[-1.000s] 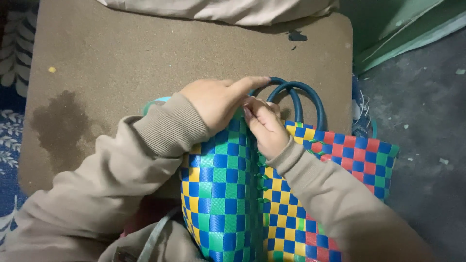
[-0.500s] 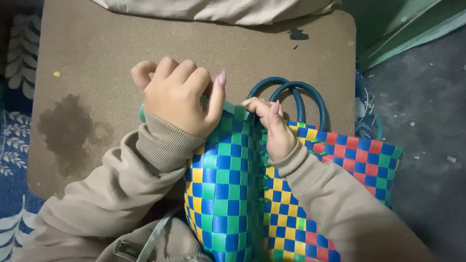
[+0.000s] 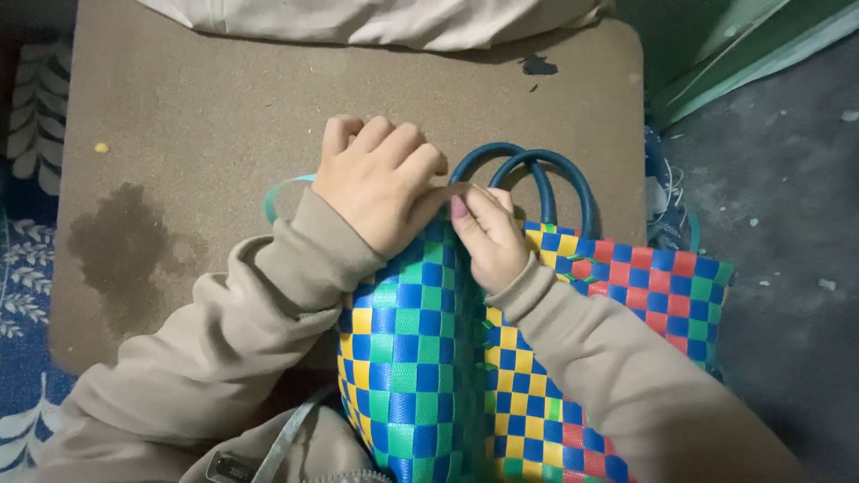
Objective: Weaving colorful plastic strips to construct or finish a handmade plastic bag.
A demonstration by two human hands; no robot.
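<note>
brown mat (image 3: 224, 116) on floor | left hand (image 3: 380, 192) and right hand (image 3: 488, 237) pinching the woven basket (image 3: 420, 358) rim at 12 o'clock | looks mid-weave, next tuck wants a tight pull

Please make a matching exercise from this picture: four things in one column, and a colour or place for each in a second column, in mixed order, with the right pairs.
Things:
1. basket handles
2. dark stain
3. woven basket
4. left hand

Descriptions:
A. on the left part of the brown mat
B. dark teal loops
C. checkered blue, green, yellow and red
D. at the basket's top edge, touching the right hand

Pairs: 1-B, 2-A, 3-C, 4-D
</note>
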